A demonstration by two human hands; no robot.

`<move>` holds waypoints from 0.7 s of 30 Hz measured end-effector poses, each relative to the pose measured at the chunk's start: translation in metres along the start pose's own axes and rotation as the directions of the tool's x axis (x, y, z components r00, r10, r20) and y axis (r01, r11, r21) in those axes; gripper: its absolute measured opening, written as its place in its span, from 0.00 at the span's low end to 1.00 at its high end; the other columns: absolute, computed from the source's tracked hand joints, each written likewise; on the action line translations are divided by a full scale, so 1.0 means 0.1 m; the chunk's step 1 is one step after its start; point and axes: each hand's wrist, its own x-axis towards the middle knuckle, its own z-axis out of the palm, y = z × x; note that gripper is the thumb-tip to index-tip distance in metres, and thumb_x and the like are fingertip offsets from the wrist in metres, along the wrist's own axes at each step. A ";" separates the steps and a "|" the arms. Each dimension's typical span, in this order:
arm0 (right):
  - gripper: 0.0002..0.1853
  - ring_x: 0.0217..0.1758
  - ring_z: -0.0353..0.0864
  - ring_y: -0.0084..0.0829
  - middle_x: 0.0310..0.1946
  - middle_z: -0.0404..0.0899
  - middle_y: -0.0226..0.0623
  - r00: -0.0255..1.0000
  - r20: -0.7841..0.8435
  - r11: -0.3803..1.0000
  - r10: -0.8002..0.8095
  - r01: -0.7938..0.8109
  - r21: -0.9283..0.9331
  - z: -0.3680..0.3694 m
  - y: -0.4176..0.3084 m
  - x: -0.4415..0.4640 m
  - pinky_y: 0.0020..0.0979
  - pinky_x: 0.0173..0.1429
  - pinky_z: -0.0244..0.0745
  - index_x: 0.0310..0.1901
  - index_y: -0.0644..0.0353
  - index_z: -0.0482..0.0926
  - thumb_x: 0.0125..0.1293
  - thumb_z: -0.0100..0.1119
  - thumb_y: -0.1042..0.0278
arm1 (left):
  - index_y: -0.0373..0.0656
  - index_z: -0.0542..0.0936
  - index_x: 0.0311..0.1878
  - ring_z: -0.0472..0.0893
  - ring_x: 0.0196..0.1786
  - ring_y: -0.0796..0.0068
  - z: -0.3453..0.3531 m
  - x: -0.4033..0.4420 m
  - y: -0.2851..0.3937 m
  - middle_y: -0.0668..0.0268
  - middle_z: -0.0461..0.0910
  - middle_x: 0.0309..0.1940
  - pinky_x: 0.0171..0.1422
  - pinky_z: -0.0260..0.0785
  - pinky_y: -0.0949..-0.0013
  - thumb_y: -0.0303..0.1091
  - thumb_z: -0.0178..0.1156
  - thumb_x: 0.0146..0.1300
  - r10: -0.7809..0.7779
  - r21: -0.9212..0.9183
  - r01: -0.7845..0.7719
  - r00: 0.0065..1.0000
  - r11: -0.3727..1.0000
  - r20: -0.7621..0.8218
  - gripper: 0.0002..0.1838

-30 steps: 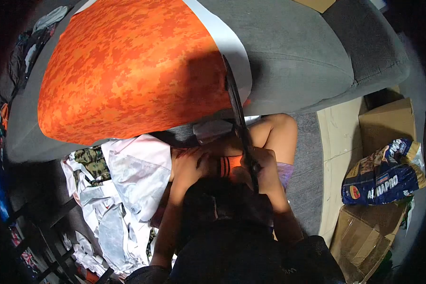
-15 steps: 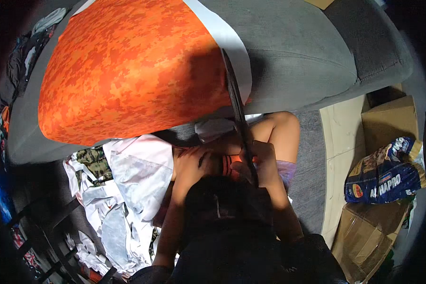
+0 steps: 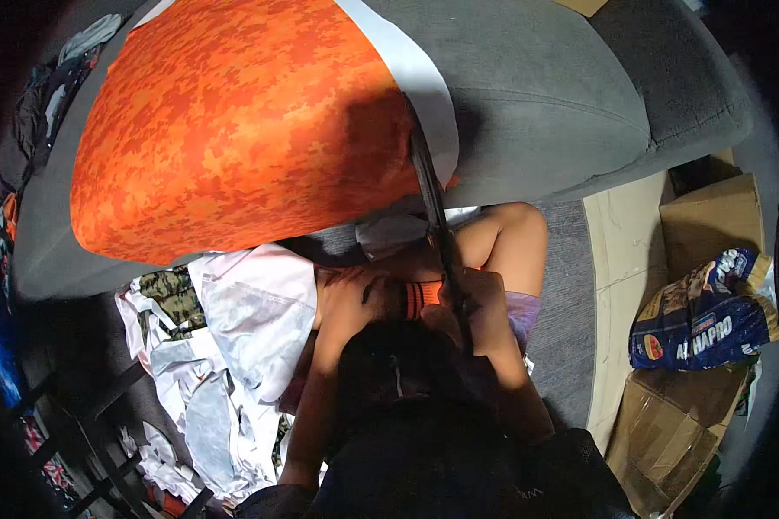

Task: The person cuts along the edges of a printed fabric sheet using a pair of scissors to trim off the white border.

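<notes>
Low in front of me, an orange piece with black stripes (image 3: 419,298) lies between my two hands, over my lap. On its left, my left hand (image 3: 344,298) rests close to it with the back up; shadow hides its fingertips. My right hand (image 3: 485,298) is at the piece's right side, fingers curled in and thumb towards it. A dark hanging strap (image 3: 433,195) crosses in front of this hand and covers part of its grip. What it holds cannot be made out.
Orange camouflage-patterned fabric (image 3: 234,130) with a white edge drapes over a grey sofa (image 3: 537,112). White fabric pieces (image 3: 251,320) pile up at the left. Cardboard boxes (image 3: 675,432) and a dark blue printed bag (image 3: 701,316) stand at the right.
My right hand has shifted slightly, and more of the orange striped piece shows between the hands. The hanging strap has swung a little. My left hand stays nearly in place.
</notes>
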 end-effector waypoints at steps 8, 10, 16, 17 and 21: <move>0.14 0.16 0.59 0.23 0.14 0.68 0.27 1.000 -0.012 0.999 0.005 -0.005 0.048 -0.03 -0.09 0.01 0.27 0.22 0.53 0.20 0.59 0.73 0.46 0.72 0.67 | 0.47 0.83 0.49 0.83 0.45 0.56 -0.03 0.01 0.03 0.61 0.85 0.45 0.47 0.71 0.60 0.36 0.57 0.60 -0.012 0.031 0.012 1.000 0.999 0.005 0.15; 0.14 0.16 0.58 0.23 0.13 0.67 0.27 0.999 -0.030 0.998 0.035 -0.034 0.043 -0.02 -0.09 0.00 0.27 0.22 0.53 0.19 0.58 0.73 0.47 0.72 0.66 | 0.47 0.83 0.49 0.83 0.45 0.56 0.00 0.00 0.00 0.61 0.85 0.46 0.47 0.71 0.60 0.36 0.57 0.60 0.002 0.020 -0.001 1.000 1.000 -0.008 0.15; 0.13 0.18 0.61 0.24 0.16 0.70 0.28 0.997 -0.001 0.996 0.083 -0.083 0.044 -0.04 -0.09 -0.04 0.27 0.24 0.56 0.24 0.60 0.75 0.49 0.72 0.65 | 0.48 0.83 0.49 0.82 0.45 0.55 0.03 0.00 -0.03 0.62 0.85 0.46 0.47 0.71 0.60 0.36 0.56 0.61 0.020 -0.027 -0.021 0.999 0.999 -0.030 0.15; 0.13 0.19 0.62 0.25 0.17 0.71 0.29 0.996 0.016 0.995 0.089 -0.089 0.045 -0.06 -0.09 -0.04 0.28 0.25 0.57 0.25 0.60 0.76 0.50 0.73 0.65 | 0.48 0.83 0.49 0.82 0.45 0.55 0.03 0.00 -0.03 0.62 0.85 0.46 0.48 0.71 0.60 0.36 0.56 0.61 0.020 -0.039 -0.022 0.999 0.999 -0.034 0.15; 0.12 0.22 0.67 0.27 0.21 0.76 0.32 0.991 0.080 0.992 0.108 -0.112 0.054 -0.11 -0.09 -0.07 0.28 0.28 0.62 0.32 0.62 0.78 0.52 0.73 0.66 | 0.47 0.83 0.49 0.82 0.45 0.56 -0.01 0.00 0.01 0.62 0.85 0.46 0.49 0.70 0.61 0.37 0.55 0.61 0.020 -0.006 -0.021 1.000 1.000 -0.013 0.15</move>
